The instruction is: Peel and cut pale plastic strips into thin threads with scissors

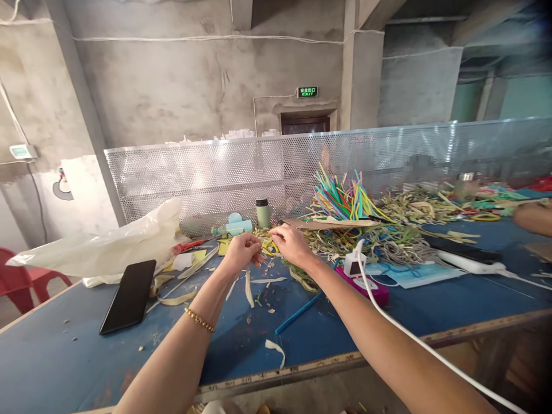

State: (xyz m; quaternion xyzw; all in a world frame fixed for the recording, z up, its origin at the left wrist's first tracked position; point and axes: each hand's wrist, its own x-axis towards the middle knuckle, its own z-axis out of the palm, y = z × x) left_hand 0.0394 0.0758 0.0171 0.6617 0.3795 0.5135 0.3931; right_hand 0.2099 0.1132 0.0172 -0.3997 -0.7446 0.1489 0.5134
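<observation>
My left hand (242,250) is above the middle of the table, its thumb and fingers pinched together. A pale dry husk-like strip (249,288) runs down just below those fingertips; I cannot tell whether it hangs from them or lies on the table. Close by on the right, my right hand (293,245) is also closed in a pinch, apart from the left. Whatever sits between its fingertips is too small to make out. Yellow strands (270,248) show behind the gap between the hands. A blue stick (297,314) lies beneath my right forearm.
A black phone (128,296) and a plastic bag (107,244) are at left. Behind stand a green bottle (263,214) and colourful pipe cleaners (345,195). At right are a purple power strip (373,290), its white cable (401,329), and another person's hand (533,217).
</observation>
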